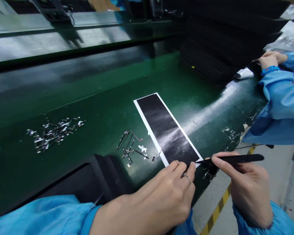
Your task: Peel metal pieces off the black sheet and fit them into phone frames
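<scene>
My left hand (166, 191), with a ring on one finger, is closed at the near end of a sheet of narrow black strips on white backing (168, 125). Something dark shows between its fingers, too hidden to name. My right hand (247, 182) grips black tweezers (237, 159), their tip at the sheet's near right corner, close to the left fingertips. Left of the sheet lie several thin dark flex cables (129, 147) and white scraps (142, 148). A bigger heap of similar small pieces (54, 132) is spread farther left.
Stacked black trays (225, 39) rise at the back right. A black tray-like object (88, 179) sits by my left forearm. At right are a co-worker's hands (270, 60) and blue sleeve, near a white packet (244, 73). The green bench's edge (225, 156) runs along the right.
</scene>
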Tool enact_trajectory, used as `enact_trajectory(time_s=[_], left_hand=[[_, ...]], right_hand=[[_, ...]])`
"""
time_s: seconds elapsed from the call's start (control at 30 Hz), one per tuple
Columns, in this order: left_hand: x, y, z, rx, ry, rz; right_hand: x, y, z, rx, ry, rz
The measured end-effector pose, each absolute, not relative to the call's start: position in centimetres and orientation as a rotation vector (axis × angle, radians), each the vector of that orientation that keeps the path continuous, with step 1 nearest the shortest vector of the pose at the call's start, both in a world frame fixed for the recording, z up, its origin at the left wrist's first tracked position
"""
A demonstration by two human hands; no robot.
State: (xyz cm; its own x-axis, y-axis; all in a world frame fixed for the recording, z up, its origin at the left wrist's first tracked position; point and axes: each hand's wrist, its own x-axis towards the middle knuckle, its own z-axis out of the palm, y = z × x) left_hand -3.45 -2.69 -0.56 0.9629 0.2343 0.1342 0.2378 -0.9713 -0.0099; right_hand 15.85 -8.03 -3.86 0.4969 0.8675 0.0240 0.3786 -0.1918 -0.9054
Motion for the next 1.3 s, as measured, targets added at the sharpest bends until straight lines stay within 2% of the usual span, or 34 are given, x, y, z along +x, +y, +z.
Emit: enact_trajectory(time_s=[0.27,0.47,0.67,0.83,1.03,1.17,1.3], left_hand=[[-3.7,-2.5,-1.1,-3.303,-0.486,-0.286],[-4.0,-2.2,-2.3,-3.561,-1.258,-0.363],[-3.5,-2.2,-0.6,-3.602,-0.922,0.034],[-3.4,-2.3,0.1,-3.544,-0.757,0.173],[-3.8,-2.6,0.0,-3.482,-0.751,0.016],[-3.7,-2.8,-0.5,-3.511,-0.751,-0.038],[-3.3,-2.6,-1.0,-3.626,-1.063,-0.13]], right_hand=[[15.6,-7.6,-4.6,-1.607,-0.74,0.747],[15.4,-7.4,-3.8,-1.587,-0.729,0.765],[15.6,-8.4,-3.5,-1.827,-1.109,0.527],[15.5,-8.3,-3.4,-1.842,-1.177,0.466],[15.5,-8.2,-3.4,-1.822,-1.132,0.525],[15.6,-8.2,-3.8,-1.753,-0.896,0.674],[15.5,-7.9,-3.9,-1.598,-0.63,0.823]])
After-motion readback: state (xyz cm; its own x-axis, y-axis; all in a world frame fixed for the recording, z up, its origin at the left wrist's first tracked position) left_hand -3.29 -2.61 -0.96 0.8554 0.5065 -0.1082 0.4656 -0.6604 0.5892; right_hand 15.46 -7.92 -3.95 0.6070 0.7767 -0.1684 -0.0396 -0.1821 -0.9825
